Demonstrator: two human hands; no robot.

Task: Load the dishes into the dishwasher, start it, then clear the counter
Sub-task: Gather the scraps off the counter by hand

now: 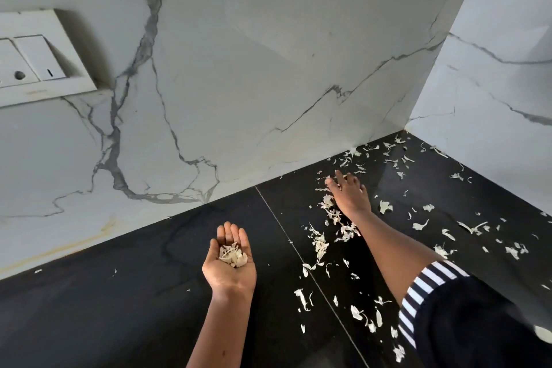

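While pale peel scraps (pixel 346 230) lay scattered over the black desk (pixel 119 293) toward the marble corner, the right hand (pixel 349 193) rested flat, fingers spread, among them; the left hand (pixel 230 260) cupped palm-up, half open, cradled a small heap of scraps (pixel 233 254).

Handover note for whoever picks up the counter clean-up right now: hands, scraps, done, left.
Left hand: palm up, cupped, above the black counter, holding a small heap of collected peels.
Right hand: palm down, fingers spread on the counter near the back wall, amid the scattered peels.
Done: one handful gathered; the counter's left side is nearly bare, a few flecks only.
Left: most peels still lie around and right of the right arm, into the corner. Sweep them together, collect, discard. No dishwasher or bin in view.
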